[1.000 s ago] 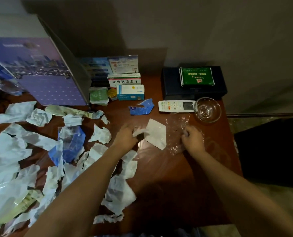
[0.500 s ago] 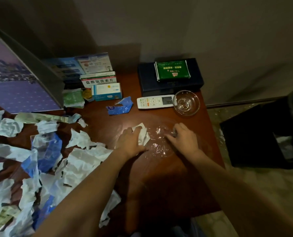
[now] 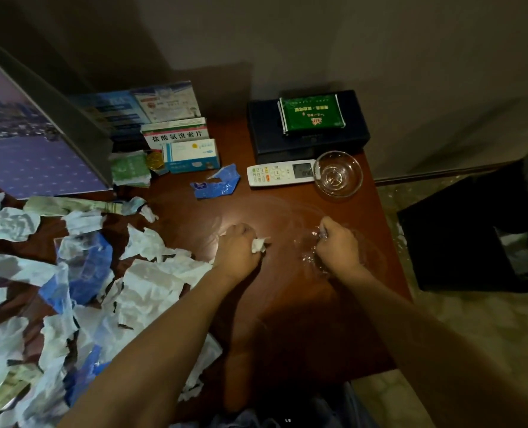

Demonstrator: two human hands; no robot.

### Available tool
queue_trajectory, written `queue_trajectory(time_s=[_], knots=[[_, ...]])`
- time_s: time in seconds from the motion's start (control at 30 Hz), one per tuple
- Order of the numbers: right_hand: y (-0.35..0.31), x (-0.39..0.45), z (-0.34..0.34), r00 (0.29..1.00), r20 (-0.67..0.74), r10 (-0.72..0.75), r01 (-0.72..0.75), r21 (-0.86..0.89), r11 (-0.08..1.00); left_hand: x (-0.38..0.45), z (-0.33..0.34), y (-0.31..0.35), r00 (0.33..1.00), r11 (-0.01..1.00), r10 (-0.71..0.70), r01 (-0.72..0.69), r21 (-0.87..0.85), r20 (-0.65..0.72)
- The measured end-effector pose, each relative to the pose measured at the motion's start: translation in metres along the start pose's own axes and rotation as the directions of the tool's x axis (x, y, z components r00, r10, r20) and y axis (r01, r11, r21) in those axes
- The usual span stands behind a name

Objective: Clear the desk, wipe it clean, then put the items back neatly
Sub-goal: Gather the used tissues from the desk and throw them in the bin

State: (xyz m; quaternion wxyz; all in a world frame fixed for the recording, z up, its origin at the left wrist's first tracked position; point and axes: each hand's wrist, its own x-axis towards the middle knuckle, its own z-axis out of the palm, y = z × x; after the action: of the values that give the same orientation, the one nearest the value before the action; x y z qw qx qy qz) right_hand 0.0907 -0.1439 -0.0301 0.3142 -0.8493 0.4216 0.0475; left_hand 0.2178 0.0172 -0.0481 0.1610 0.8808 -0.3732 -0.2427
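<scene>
On the brown wooden desk (image 3: 287, 304) my left hand (image 3: 238, 248) is curled into a fist round a crumpled white paper scrap (image 3: 258, 244). To its right, my right hand (image 3: 336, 245) is curled round a bunched piece of clear plastic wrap (image 3: 310, 257) that lies partly on the desk. A heap of torn white and blue paper scraps (image 3: 80, 273) covers the left part of the desk. A torn blue wrapper (image 3: 216, 185) lies further back.
At the back stand medicine boxes (image 3: 179, 149), a white remote (image 3: 279, 173), a glass bowl (image 3: 338, 174) and a dark box (image 3: 309, 134) with a green packet (image 3: 312, 114) on it. A purple board (image 3: 31, 143) leans at left. A black bin (image 3: 485, 236) stands right of the desk.
My left hand has crumpled the flat white paper into its fist. My right hand has gathered the clear plastic wrap into a bunch. The view has swung slightly to the right.
</scene>
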Motion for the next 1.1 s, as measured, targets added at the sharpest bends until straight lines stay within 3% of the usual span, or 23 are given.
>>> queue_trajectory(time_s=[0.2,0.37,0.53,0.67,0.8,0.9,1.1], knots=[[-0.005,-0.022,-0.009,0.992,-0.017,-0.121,0.117,-0.156,0.981,0.003,-0.015,0.014,0.994,0.980,-0.078,0.089,-0.180,0.070],[0.010,-0.047,-0.030,0.937,-0.191,-0.293,0.261,-0.177,0.949,-0.003,-0.023,0.042,0.988,0.989,-0.007,0.030,-0.146,0.154],[0.034,-0.060,-0.072,0.964,-0.185,-0.189,0.164,-0.141,0.976,-0.008,-0.036,0.099,0.983,0.984,0.160,-0.151,-0.097,0.087],[0.080,-0.082,-0.119,0.945,-0.293,-0.146,0.138,-0.046,0.989,-0.005,-0.023,0.163,0.967,0.968,0.251,-0.249,-0.039,0.040],[0.161,-0.114,-0.169,0.907,-0.419,-0.050,0.082,0.058,0.995,-0.010,0.018,0.254,0.941,0.946,0.324,-0.322,-0.037,0.094],[0.224,-0.151,-0.205,0.911,-0.413,0.007,0.040,0.106,0.994,-0.020,0.057,0.333,0.900,0.911,0.412,-0.406,-0.069,0.140],[0.325,-0.218,-0.257,0.833,-0.536,0.139,-0.094,0.110,0.989,-0.041,0.128,0.470,0.762,0.822,0.567,-0.549,-0.151,0.312]])
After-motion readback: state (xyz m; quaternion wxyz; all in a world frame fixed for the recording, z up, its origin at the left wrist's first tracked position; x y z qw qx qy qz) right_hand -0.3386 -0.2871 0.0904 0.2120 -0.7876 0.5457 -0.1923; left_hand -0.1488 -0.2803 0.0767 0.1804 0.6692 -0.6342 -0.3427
